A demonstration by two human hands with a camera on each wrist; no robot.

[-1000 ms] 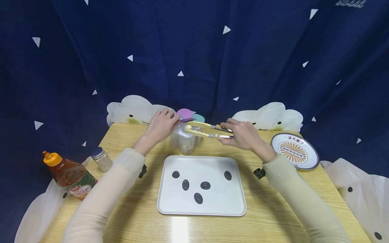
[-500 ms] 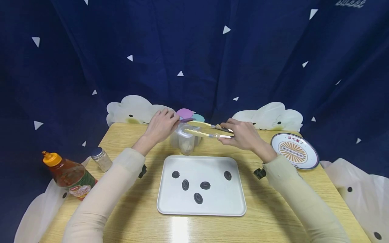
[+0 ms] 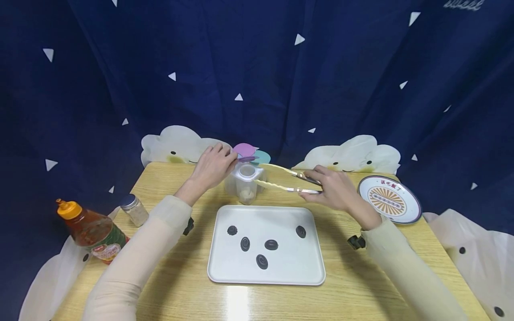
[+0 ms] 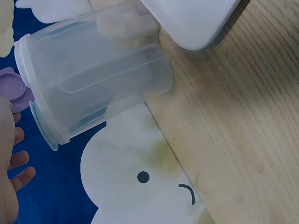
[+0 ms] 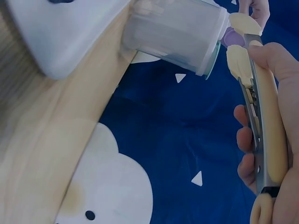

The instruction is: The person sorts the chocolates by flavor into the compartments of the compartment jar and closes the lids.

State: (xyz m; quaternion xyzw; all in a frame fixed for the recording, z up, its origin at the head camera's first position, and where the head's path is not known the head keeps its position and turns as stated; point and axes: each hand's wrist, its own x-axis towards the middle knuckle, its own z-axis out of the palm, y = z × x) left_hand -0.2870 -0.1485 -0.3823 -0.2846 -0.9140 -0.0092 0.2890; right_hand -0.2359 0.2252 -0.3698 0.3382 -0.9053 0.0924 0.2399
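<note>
Right hand (image 3: 337, 189) wrapped round the handles of the yellow tongs (image 3: 281, 178), fingers (image 5: 245, 140) curled on the metal spring end and squeezing only lightly: blades apart, nothing between them, tips just to the right of the open mouth of the clear container (image 3: 246, 183). Left hand (image 3: 213, 167) up against the purple lid (image 3: 244, 150), which stands flipped back behind the mouth; pinched or merely propped by the fingertips, impossible to say from here. Container upright on the table (image 3: 361, 276), just behind the white tray (image 3: 225, 267), with a pale lump (image 3: 246, 195) low inside it.

Probably best done like this:
- Brace the container with the left hand and hold the lid well back, out of the blades' path.
- Line both tips over the mouth before going down; narrow opening, so close the blades partway first.
- Go in steeply, not sideways, to avoid tipping the light container.
- Squeeze gently on the soft lump; judging by its look, easy to crush or drop.
- Lift straight up, clear of the rim, before swinging anywhere.

Five dark pieces (image 3: 271, 244) scattered on the tray, well apart from one another.
</note>
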